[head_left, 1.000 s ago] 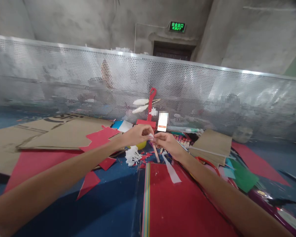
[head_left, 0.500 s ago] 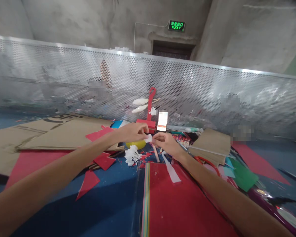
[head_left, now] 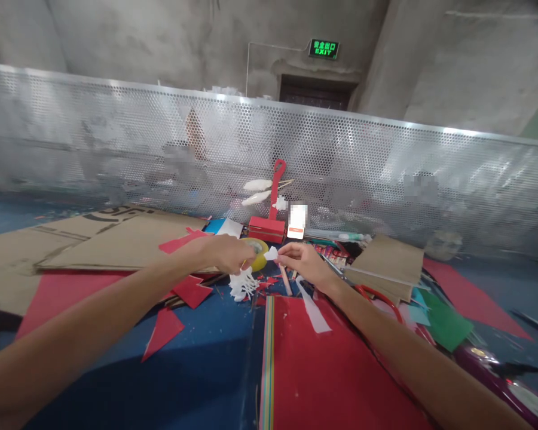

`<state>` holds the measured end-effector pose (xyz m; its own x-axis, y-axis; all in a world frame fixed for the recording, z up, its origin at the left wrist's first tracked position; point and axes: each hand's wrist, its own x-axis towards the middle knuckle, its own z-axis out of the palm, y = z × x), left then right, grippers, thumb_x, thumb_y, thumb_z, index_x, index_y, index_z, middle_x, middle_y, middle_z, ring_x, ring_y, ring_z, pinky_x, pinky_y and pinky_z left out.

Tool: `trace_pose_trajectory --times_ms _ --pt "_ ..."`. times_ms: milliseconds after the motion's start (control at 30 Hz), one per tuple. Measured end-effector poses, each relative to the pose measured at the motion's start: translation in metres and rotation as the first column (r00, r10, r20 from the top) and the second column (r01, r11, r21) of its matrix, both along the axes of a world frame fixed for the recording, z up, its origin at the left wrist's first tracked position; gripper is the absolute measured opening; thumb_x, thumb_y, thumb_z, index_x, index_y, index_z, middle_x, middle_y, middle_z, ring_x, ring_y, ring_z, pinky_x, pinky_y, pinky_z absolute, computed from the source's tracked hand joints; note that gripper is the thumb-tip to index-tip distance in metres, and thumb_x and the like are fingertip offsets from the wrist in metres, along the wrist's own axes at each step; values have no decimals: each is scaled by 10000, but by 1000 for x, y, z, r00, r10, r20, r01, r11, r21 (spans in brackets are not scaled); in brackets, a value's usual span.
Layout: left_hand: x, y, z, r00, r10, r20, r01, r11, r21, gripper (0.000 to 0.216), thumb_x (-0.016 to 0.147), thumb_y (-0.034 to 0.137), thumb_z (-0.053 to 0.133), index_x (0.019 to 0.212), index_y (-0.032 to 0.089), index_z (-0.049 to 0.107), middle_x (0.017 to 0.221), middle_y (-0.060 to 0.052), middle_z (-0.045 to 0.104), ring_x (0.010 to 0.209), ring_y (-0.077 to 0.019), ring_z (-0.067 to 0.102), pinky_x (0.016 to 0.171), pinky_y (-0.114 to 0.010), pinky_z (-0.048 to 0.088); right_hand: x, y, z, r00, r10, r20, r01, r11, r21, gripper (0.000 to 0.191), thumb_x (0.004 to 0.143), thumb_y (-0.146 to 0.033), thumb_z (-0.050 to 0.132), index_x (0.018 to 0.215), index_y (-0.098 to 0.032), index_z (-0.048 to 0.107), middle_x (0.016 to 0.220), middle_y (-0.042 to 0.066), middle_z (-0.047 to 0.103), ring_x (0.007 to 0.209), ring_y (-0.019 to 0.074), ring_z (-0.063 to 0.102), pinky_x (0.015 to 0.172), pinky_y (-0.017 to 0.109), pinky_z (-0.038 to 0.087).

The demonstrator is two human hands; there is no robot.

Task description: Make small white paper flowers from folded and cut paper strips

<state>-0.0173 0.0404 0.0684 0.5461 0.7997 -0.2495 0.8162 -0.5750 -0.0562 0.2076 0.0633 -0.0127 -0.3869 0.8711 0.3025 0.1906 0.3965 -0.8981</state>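
Note:
Between the thumb and fingers of my right hand [head_left: 303, 261] is a small white paper piece [head_left: 271, 254], pinched at its right end. My left hand [head_left: 234, 253] is closed, its fingers curled downward; whatever it grips is hidden. It is apart from the paper piece and partly covers a roll of yellow tape [head_left: 260, 257]. Just below the left fingers lies a bunch of white paper shapes with thin stems [head_left: 243, 285]. A white paper strip [head_left: 312, 307] rests on a stack of red paper [head_left: 341, 364] under my right forearm.
A red box-like piece with a looped strip [head_left: 267, 229] and a lit phone [head_left: 297, 222] stand near the perforated metal panel [head_left: 363, 155]. Cardboard [head_left: 116, 242] lies left. Right are brown card pieces [head_left: 388, 263], red-handled scissors [head_left: 379, 294] and green paper [head_left: 448, 319].
My left hand has let go of the white paper piece and moved left and down, over the tape roll and the white bunch. My right hand still holds the piece.

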Motion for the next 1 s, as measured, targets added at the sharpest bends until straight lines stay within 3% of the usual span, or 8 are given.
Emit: trace_pose_trajectory --times_ms 167,333,500,733,1000 --pt "-5 4 1 999 -23 29 24 999 -44 244 687 149 578 870 217 724 853 -56 705 679 -191 595 678 -308 423 -1 -3 5 1000 0 -16 0 1000 -10 246 738 -364 731 855 -153 684 805 55 730 712 162 652 640 264 493" --pt "-9 5 7 990 -49 130 54 998 -29 90 708 205 602 737 207 687 746 -38 694 607 -170 563 600 -287 373 -2 -5 8 997 -3 -79 -1 999 -53 286 704 -378 771 861 -153 690 769 40 720 679 152 639 624 261 488" --pt "-11 13 7 946 -109 306 136 988 -68 82 763 251 584 809 216 643 776 -23 688 686 -168 597 614 -263 367 -3 -4 4 989 -9 -149 -2 997 -73 310 692 -389 786 879 -161 689 835 57 741 748 173 669 651 271 506" --pt "7 28 -18 804 -36 593 47 999 -3 266 779 360 616 975 186 574 875 -41 688 749 -166 610 635 -254 398 -5 -2 2 984 -21 -174 17 1000 -26 306 708 -391 777 903 -170 697 836 55 736 733 172 669 649 278 518" --pt "18 33 -32 714 -51 699 43 999 28 281 791 361 609 994 171 566 872 -43 670 749 -163 607 647 -264 426 -3 0 2 992 -59 -110 64 997 38 279 720 -382 754 886 -163 706 833 65 743 744 194 687 672 303 531"
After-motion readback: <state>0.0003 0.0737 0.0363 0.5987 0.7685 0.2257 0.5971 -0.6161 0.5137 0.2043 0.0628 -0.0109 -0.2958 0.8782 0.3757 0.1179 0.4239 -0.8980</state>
